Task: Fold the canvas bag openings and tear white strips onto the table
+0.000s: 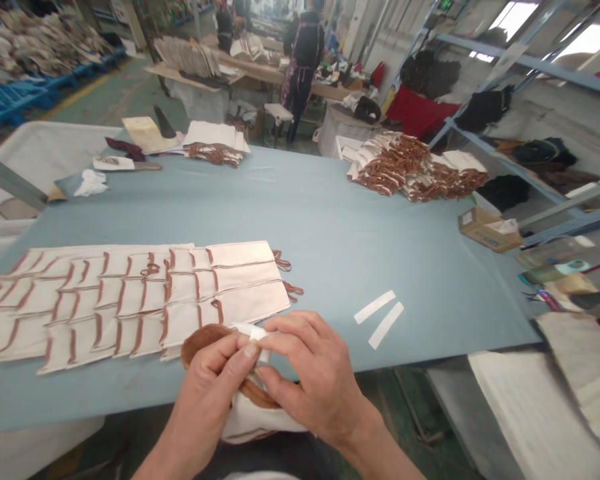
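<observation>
Two bare hands lie nearest my remote view, closed at the fingertips: the left hand [220, 370] pinches a narrow white strip [257, 333] between thumb and forefinger, while the right hand [317, 377] grips the same strip from the other side. Beneath them, before the near edge of the tabletop [305, 210], hangs a cream cloth piece [260, 419] with a plush brown band; I cannot tell whether it touches that edge. I judge the step in hand to be working the strip at the band; the next move calls for a steady pinch and slack cloth. Right of the hands, inside the near edge, lie two loose strips [386, 325], flat, straight and papery. Toward the left edge, cream pouches [250, 275] overlap in shingled rows, woven and matte, with brown piping and a few looped cords. Beyond, a cardboard box [489, 230] sits by the right edge, a ruffled, brown-fringed heap [400, 165] fills the far right corner, and a flat-topped stack [215, 140] meets the far edge.
</observation>
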A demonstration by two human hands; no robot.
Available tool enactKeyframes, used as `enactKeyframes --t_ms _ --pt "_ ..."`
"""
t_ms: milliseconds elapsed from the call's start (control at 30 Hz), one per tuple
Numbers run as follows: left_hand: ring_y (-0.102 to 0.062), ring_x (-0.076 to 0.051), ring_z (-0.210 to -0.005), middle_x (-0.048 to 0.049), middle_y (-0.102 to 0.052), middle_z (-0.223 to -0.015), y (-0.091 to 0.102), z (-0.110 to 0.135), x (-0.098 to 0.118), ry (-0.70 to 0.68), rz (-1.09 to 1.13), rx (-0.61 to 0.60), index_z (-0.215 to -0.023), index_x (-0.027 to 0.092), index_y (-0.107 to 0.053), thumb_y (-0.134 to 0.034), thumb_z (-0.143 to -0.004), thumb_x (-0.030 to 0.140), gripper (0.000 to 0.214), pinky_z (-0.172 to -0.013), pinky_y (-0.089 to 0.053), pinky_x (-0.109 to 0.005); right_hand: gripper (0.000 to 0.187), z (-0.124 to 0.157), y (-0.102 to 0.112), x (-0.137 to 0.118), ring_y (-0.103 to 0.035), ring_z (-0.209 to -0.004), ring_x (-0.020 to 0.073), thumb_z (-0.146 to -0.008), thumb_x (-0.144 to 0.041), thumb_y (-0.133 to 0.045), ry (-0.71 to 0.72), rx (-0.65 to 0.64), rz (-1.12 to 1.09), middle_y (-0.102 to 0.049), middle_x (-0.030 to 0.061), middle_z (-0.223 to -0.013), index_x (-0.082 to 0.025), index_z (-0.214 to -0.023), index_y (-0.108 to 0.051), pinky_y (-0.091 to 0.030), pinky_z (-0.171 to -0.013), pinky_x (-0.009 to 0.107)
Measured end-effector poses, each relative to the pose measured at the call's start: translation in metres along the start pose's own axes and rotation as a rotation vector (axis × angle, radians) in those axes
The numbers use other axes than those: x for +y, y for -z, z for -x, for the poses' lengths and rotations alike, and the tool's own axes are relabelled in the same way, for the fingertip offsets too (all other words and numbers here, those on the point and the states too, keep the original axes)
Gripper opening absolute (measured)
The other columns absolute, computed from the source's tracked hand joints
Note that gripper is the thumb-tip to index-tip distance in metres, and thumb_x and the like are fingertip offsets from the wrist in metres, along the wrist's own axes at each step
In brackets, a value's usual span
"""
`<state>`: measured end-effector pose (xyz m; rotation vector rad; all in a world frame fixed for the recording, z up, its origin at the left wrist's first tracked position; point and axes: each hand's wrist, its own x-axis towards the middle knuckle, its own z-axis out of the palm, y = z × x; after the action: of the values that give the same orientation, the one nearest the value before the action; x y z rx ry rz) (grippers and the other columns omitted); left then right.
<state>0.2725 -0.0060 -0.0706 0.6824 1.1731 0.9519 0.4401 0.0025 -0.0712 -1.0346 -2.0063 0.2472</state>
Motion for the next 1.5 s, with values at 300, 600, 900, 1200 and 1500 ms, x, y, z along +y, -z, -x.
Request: enactKeyframes --t_ms 300,600,900,1200,1500 --pt "-0.038 -0.014 -0.064 0.0031 -0.044 -0.069 0.012 -0.005 -0.012 -0.121 -0.118 -0.050 -0.068 0.018 -0.061 -0.077 -0.086 0.064 0.052 -0.055 -0.035 -0.024 0.022 0.006 -0.013 -0.005 -0.072 -0.099 0.0248 -0.093 -0.011 -0.066 -0.029 0.037 0.030 -0.081 0.0076 -0.104 -0.023 -0.111 -0.064 -0.062 -0.089 0.039" --pt "-0.023 -0.012 -0.050 0.0061 -0.034 -0.056 0.013 -0.004 -0.020 0.027 -0.065 -0.159 -0.068 0.020 -0.061 -0.040 -0.087 0.095 0.080 -0.046 -0.022 -0.027 0.016 0.007 -0.016 -0.006 -0.072 -0.096 0.0216 -0.094 -0.008 -0.065 -0.200 0.100 -0.102 -0.079 0.0056 -0.099 -0.023 -0.100 -0.065 -0.058 -0.088 0.036" --pt "-0.030 -0.013 -0.049 0.0042 -0.044 -0.058 0.021 -0.010 -0.028 0.000 -0.106 -0.072 -0.069 0.023 -0.054 -0.044 -0.083 0.097 0.076 -0.047 -0.023 -0.026 0.039 0.030 -0.043 0.010 -0.062 -0.071 0.0172 -0.101 -0.054 -0.061 -0.919 0.225 -0.531 -0.069 0.0014 -0.074 -0.019 -0.084 -0.068 -0.052 -0.070 0.029" --pt "-0.034 -0.017 -0.060 0.0025 -0.041 -0.063 0.046 0.008 -0.029 -0.036 -0.394 -0.138 -0.063 0.025 -0.044 -0.046 -0.088 0.091 0.071 -0.057 -0.028 -0.031 0.066 0.084 -0.099 0.000 -0.046 -0.053 0.0100 -0.076 -0.084 -0.075 -1.350 0.198 -0.946 -0.056 -0.0035 -0.064 -0.019 -0.080 -0.061 -0.043 -0.054 0.023" --pt "-0.060 -0.020 -0.075 0.0006 -0.064 -0.074 0.069 0.017 -0.019 -0.027 -0.637 -0.169 -0.074 0.022 -0.067 -0.056 -0.100 0.058 0.046 -0.075 -0.045 -0.026 0.063 0.068 -0.090 0.009 -0.042 -0.052 0.0088 -0.079 -0.081 -0.073 -1.308 0.159 -0.875 -0.057 -0.0035 -0.063 -0.019 -0.079 -0.062 -0.037 -0.052 0.021"
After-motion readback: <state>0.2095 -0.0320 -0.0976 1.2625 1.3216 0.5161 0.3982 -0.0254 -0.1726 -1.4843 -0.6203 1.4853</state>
